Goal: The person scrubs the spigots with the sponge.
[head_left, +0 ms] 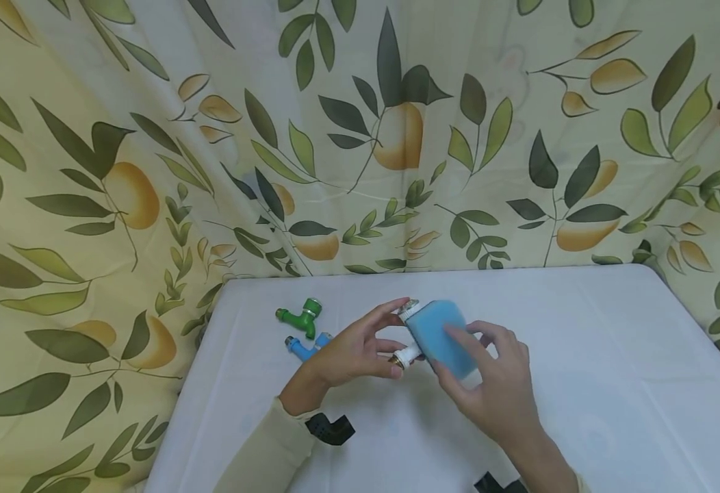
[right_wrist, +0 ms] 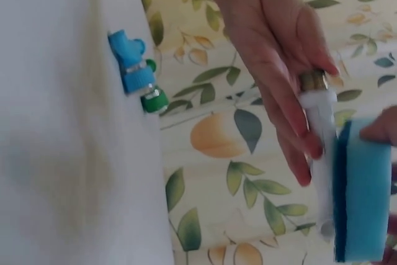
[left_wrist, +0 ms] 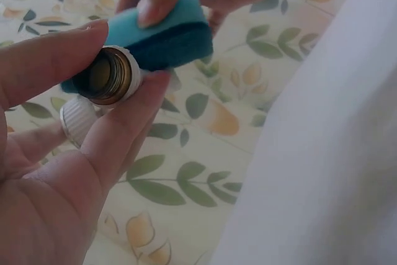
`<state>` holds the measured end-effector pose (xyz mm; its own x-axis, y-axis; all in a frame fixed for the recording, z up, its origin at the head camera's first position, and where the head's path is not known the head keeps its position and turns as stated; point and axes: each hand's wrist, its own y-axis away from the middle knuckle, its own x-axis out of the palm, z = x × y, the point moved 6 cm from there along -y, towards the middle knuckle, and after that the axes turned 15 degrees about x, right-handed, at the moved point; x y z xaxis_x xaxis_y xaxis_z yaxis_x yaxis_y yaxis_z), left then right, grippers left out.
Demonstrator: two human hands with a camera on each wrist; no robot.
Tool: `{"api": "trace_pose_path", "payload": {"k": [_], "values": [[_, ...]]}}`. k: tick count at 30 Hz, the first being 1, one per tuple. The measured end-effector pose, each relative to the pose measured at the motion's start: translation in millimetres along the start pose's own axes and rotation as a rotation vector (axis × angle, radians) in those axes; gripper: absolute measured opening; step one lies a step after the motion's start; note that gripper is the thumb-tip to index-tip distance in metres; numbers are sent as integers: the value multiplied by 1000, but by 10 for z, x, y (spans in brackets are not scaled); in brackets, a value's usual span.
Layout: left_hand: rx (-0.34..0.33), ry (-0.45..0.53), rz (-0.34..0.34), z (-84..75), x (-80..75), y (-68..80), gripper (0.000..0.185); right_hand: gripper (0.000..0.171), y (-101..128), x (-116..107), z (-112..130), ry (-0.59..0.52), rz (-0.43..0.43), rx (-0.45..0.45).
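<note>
White tap (head_left: 406,355), held above the table (head_left: 582,356), is only pinched by the left hand (head_left: 354,352) fingertips while the right hand (head_left: 495,383) grips the blue sponge (head_left: 443,335) against it, so a hard scrub could pop it loose.

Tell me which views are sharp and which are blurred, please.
Head view: evenly lit and sharp on the blue sponge. Left wrist view: the white tap is fairly sharp, the cloth behind soft. Right wrist view: pale, hazy, with the sponge blurred.
</note>
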<state>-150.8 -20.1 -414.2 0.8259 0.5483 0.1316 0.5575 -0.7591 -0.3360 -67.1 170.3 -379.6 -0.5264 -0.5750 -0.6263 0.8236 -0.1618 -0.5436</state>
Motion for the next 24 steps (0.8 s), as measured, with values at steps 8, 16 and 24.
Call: {"api": "trace_pose_path", "payload": {"k": [8,16,24], "values": [[39,8,-16,-42,1,12,99,48,-5,-32,18,14,-8,-48],[71,-14,-61,-89,-18,-5,97,48,21,-33,22,-8,48,-13],[91,-2,-85,-117,-19,-8,99,47,-1,-83,30,-10,-16,-42]]}}
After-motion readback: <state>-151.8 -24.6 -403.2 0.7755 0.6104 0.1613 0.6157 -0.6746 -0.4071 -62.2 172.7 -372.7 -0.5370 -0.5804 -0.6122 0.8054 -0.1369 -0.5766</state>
